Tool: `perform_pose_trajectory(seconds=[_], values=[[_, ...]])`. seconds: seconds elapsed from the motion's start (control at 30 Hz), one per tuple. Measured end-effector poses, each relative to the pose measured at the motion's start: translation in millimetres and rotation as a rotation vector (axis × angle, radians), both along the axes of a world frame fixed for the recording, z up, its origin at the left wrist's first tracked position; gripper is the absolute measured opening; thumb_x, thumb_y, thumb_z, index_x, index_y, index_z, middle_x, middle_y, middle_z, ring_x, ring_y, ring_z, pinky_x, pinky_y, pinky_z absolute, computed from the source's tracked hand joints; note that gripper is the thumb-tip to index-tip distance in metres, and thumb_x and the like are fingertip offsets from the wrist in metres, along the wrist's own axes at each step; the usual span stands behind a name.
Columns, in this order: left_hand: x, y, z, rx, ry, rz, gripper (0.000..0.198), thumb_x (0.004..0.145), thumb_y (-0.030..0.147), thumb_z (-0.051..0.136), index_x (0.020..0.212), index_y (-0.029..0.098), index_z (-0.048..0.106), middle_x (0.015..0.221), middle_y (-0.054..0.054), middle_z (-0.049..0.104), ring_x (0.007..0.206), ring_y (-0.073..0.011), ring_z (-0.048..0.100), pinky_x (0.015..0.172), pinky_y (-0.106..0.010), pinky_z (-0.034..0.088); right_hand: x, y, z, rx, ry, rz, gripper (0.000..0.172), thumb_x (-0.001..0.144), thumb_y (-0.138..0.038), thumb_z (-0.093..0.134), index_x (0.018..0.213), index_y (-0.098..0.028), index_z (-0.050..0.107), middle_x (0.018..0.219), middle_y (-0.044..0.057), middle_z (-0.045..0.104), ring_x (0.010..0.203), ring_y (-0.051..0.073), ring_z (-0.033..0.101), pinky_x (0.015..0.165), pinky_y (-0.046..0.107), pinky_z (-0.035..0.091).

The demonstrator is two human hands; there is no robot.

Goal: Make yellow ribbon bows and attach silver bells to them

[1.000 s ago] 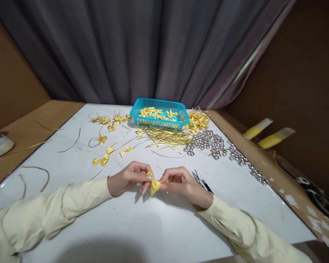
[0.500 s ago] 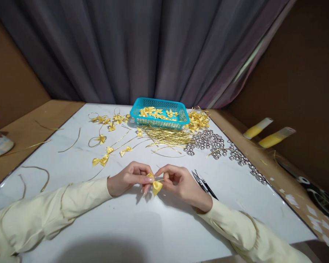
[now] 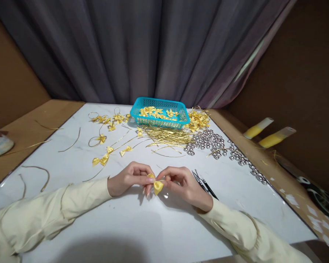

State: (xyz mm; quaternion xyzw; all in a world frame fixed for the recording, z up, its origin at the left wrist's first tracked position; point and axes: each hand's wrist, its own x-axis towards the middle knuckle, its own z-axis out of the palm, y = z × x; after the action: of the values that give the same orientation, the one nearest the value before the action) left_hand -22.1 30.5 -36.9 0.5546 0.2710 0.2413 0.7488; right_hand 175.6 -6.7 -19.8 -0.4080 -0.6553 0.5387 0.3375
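Observation:
A small yellow ribbon bow (image 3: 158, 187) is pinched between the thumb and fingers of my left hand (image 3: 133, 179), above the white tabletop. My right hand (image 3: 181, 182) is closed at the bow's right side, its thumb and forefinger pinching a thin gold cord (image 3: 161, 180) that comes from the bow. Part of the bow is hidden behind my left thumb. Just beyond my right wrist lie black-handled thread snips (image 3: 204, 182). Further off, loose yellow bows (image 3: 101, 159) rest on the table.
A blue basket (image 3: 160, 126) holding yellow bows stands at the back. Before it lie gold cords (image 3: 170, 137); silver rings or beads (image 3: 208, 140) spread to the right. More bows (image 3: 199, 119) are heaped by the basket. Two yellow tubes (image 3: 276, 137) stick out at the right.
My right fingertips have shifted slightly toward my left hand and sit closer to the bow. The bow has moved a little to the right; my left hand is nearly still.

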Motion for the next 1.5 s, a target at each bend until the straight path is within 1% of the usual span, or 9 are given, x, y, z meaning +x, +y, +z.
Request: perform_pose_trajectory(seconds=[0.13, 0.4, 0.67, 0.83, 0.93, 1.0, 1.2, 1.3, 1.5], values=[[1, -2, 1.4, 0.015, 0.005, -0.014, 0.022, 0.076, 0.032, 0.068, 0.07, 0.01, 0.065, 0.057, -0.006, 0.067, 0.051, -0.0139, 0.058, 0.053, -0.024, 0.043, -2, -1, -1.0, 0.022, -0.013, -0.096, 0.028, 0.079, -0.04, 0.059, 0.081, -0.013, 0.063, 0.051, -0.006, 0.038, 0.047, 0.007, 0.032, 0.047, 0.022, 0.026], [2, -4, 4.2, 0.021, 0.002, 0.025, 0.022, 0.075, 0.03, 0.07, 0.071, 0.009, 0.066, 0.062, -0.008, 0.069, 0.059, -0.0174, 0.063, 0.061, -0.029, 0.049, -4, 0, -5.3, 0.024, 0.008, -0.115, 0.028, 0.079, -0.04, 0.06, 0.085, -0.013, 0.063, 0.05, -0.007, 0.038, 0.046, 0.006, 0.03, 0.045, 0.021, 0.025], [2, -4, 3.0, 0.095, 0.023, -0.056, 0.026, 0.078, 0.033, 0.066, 0.067, 0.009, 0.064, 0.056, -0.006, 0.065, 0.053, -0.0143, 0.058, 0.056, -0.026, 0.046, -3, 0, -4.5, 0.096, -0.034, -0.091, 0.034, 0.088, -0.043, 0.049, 0.072, -0.015, 0.059, 0.054, -0.001, 0.056, 0.049, 0.009, 0.045, 0.053, 0.023, 0.035], [2, -4, 2.8, 0.127, 0.025, -0.076, 0.028, 0.079, 0.034, 0.064, 0.068, 0.009, 0.062, 0.056, -0.006, 0.064, 0.054, -0.0132, 0.057, 0.056, -0.025, 0.044, -6, 0, -0.8, -0.055, 0.135, -0.121, 0.035, 0.089, -0.046, 0.045, 0.075, -0.016, 0.054, 0.057, -0.002, 0.054, 0.046, 0.008, 0.038, 0.048, 0.022, 0.032], [2, -3, 2.5, 0.124, 0.03, -0.069, 0.029, 0.079, 0.035, 0.064, 0.066, 0.009, 0.06, 0.054, -0.004, 0.062, 0.051, -0.0123, 0.055, 0.054, -0.024, 0.043, -2, 0, 2.3, -0.061, 0.121, -0.125, 0.033, 0.087, -0.045, 0.049, 0.071, -0.016, 0.051, 0.057, -0.003, 0.047, 0.048, 0.007, 0.036, 0.047, 0.021, 0.03], [2, -3, 2.0, 0.129, 0.04, -0.084, 0.029, 0.08, 0.035, 0.063, 0.067, 0.009, 0.059, 0.053, -0.003, 0.06, 0.049, -0.0113, 0.054, 0.052, -0.024, 0.043, 3, 1, 4.8, -0.014, 0.073, -0.095, 0.033, 0.083, -0.044, 0.055, 0.067, -0.016, 0.05, 0.055, -0.005, 0.042, 0.049, 0.007, 0.034, 0.047, 0.021, 0.027], [2, -3, 1.3, 0.193, 0.109, -0.107, 0.03, 0.08, 0.036, 0.062, 0.068, 0.009, 0.058, 0.05, 0.0, 0.055, 0.046, -0.0091, 0.049, 0.05, -0.021, 0.04, 12, 5, 7.3, 0.058, -0.181, 0.185, 0.027, 0.075, -0.033, 0.064, 0.06, -0.012, 0.058, 0.043, -0.01, 0.024, 0.043, 0.005, 0.018, 0.042, 0.02, 0.017], [2, -4, 2.2, 0.245, 0.142, -0.1, 0.031, 0.081, 0.037, 0.06, 0.068, 0.009, 0.057, 0.05, 0.001, 0.053, 0.046, -0.0084, 0.047, 0.049, -0.02, 0.038, 10, 5, 6.3, 0.063, -0.235, 0.239, 0.023, 0.078, -0.03, 0.061, 0.065, -0.01, 0.064, 0.043, -0.009, 0.031, 0.043, 0.005, 0.022, 0.042, 0.019, 0.019], [4, -5, 2.3, 0.359, 0.185, -0.115, 0.029, 0.084, 0.035, 0.055, 0.069, 0.01, 0.057, 0.049, 0.002, 0.051, 0.045, -0.0081, 0.046, 0.048, -0.019, 0.037, 12, 9, 7.3, -0.052, -0.14, 0.289, 0.034, 0.076, -0.041, 0.064, 0.063, -0.01, 0.064, 0.048, -0.005, 0.045, 0.047, 0.006, 0.03, 0.045, 0.018, 0.027]])
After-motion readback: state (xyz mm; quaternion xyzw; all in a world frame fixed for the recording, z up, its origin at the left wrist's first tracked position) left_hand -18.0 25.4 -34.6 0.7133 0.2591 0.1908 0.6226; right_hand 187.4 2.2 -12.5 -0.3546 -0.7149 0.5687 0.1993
